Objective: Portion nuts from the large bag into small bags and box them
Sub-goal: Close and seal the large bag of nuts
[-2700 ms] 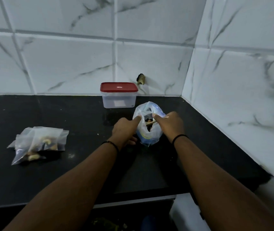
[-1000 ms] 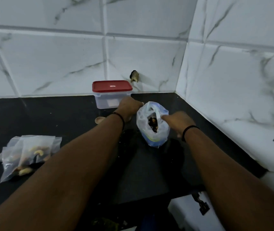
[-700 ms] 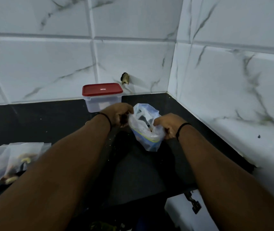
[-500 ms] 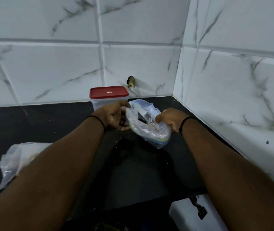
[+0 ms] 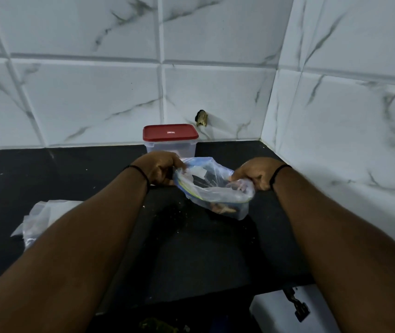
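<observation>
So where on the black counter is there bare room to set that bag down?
Bare counter runs from the left forearm to the back wall, left of the red-lidded container. Another bare patch lies between the forearms. It is crowded around the zip bag, gripped by left hand and right hand; small bags fill the left edge.

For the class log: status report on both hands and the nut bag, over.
Left hand and right hand both grip the nut bag at its mouth. Bag tilted, nuts inside. Red-lidded box shut behind. Nothing in the way.
</observation>
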